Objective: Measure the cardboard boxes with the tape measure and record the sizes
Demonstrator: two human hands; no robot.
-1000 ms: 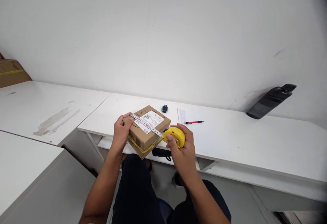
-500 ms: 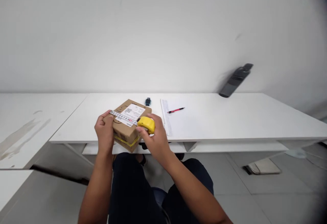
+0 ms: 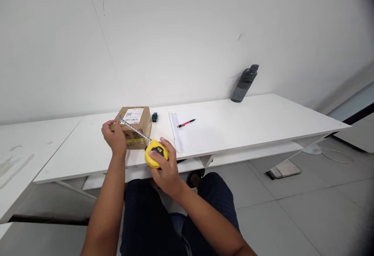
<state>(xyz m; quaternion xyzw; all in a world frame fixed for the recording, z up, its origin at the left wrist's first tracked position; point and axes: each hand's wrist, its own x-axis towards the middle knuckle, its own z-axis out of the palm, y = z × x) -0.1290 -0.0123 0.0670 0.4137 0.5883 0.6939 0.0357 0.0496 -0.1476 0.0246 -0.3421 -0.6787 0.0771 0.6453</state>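
Note:
A brown cardboard box (image 3: 136, 133) with a white label and a yellow strip on its side sits near the table's front edge. My right hand (image 3: 168, 170) is wrapped round a yellow tape measure (image 3: 154, 155) in front of the box. The tape's blade (image 3: 134, 128) is pulled out and runs slantwise from the case up to the box's top left edge. There my left hand (image 3: 116, 136) is closed on the blade's end, close against the box. The left fingertips partly hide that end.
On the white table (image 3: 222, 131), a dark watch (image 3: 154, 117) lies right of the box. Farther right, a red and black pen (image 3: 186, 123) rests on white paper (image 3: 193, 141). A dark bottle (image 3: 244, 84) tilts near the wall. A second white table (image 3: 17, 147) adjoins on the left.
My right hand has moved the tape case down toward me, off the box top. The blade now slants past the box's front. The box sits more squarely on the table, and the view has shifted.

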